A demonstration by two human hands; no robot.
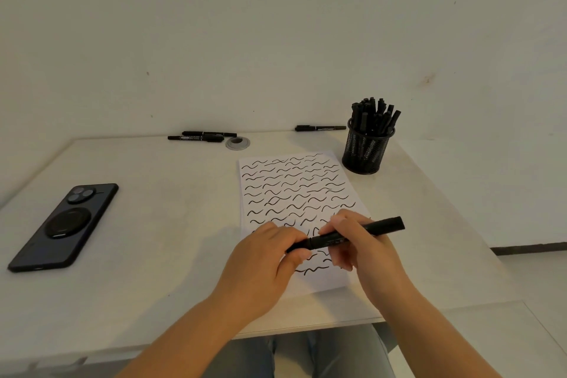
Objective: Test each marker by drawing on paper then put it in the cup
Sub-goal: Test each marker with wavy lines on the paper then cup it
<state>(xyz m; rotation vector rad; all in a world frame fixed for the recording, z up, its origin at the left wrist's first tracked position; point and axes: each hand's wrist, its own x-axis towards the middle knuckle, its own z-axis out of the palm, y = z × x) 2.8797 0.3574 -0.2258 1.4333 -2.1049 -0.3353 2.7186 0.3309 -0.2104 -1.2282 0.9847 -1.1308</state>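
Both hands hold one black marker (pixel 346 235) level above the lower part of the paper (pixel 294 190). The left hand (pixel 267 267) curls its fingers round the marker's left end, most likely the cap, while the right hand (pixel 359 242) pinches the barrel between thumb and fingers, with the far end jutting out to the right. Each grip is closed on the marker, one at either end of the joint, which suits pulling a cap off or pressing it back on; which of the two cannot be told from this view.

The paper lies flat on the surface (pixel 159 224), covered almost to the bottom with rows of short wavy test strokes, so little blank space is left and the task seems far along. The mesh cup (pixel 365 150) stands just beyond the paper's top right corner, packed with upright markers, within easy reach of the right hand. Three loose markers wait at the back edge: a pair (pixel 201 136) left of a round grommet (pixel 237 143), and a single one (pixel 320 128) beside the cup. A phone (pixel 64 225) lies face down at the left, well apart.
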